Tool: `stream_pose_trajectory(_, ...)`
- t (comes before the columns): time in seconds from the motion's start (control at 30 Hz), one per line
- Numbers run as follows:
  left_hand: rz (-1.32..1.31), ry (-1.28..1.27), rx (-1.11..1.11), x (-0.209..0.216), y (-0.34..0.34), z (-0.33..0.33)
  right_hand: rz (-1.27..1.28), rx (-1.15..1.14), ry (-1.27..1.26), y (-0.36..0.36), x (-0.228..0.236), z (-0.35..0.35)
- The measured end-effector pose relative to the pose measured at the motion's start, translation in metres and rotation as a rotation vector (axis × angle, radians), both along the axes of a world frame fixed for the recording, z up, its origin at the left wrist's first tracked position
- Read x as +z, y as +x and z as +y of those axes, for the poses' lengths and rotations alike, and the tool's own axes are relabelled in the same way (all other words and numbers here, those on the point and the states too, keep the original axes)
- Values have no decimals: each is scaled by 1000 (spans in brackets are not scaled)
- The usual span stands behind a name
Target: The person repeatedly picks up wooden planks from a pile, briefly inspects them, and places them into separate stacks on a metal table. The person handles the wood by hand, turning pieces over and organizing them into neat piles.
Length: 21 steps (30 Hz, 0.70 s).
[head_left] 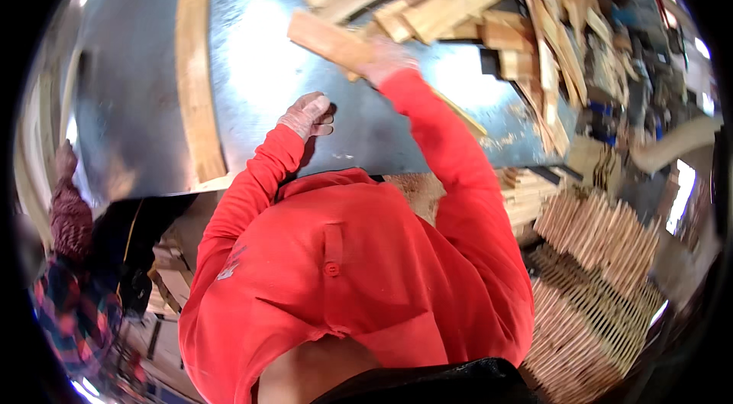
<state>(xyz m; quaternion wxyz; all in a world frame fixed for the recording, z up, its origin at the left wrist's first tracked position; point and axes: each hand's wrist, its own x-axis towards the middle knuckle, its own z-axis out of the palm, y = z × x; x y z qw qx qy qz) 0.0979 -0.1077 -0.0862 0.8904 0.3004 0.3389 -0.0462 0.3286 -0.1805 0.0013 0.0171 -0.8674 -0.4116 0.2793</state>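
My right hand (389, 60) is closed on the near end of a short wooden board (324, 39), which slants up and left beside the wood pile. Its fingers are partly blurred. Close to the near edge of the shiny metal table (267, 60), my left hand (307, 114) has its fingers curled in, and nothing shows in them. Further left, a long, narrow wooden board (195, 75) lies lengthwise on the metal, its near end at the table edge.
A heap of loose wooden boards (450, 7) covers the table's far right, with sawdust around it. Stacked wooden slats (595, 244) stand on the lower right. At the left edge, another person's sleeved arm (72, 213) reaches up beside the table.
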Motion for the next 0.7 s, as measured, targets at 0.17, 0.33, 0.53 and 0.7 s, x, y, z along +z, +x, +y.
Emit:
stream_pose_trajectory(0.17, -199, -301, 663, 46, 68, -75, 164, 365, 20, -56, 40, -12)
stream_pose_trajectory(0.33, 50, -137, 668, -3, 62, -56, -389, 289, 2, 131, 66, -96)
stream_pose_trajectory(0.53, 112, 157, 502, -16, 68, -52, -604, 230, -339, 278, 6, -146)
stream_pose_trajectory(0.7, 335, 357, 467, -21, 81, -44, -398, 460, 267, 169, 65, -101)
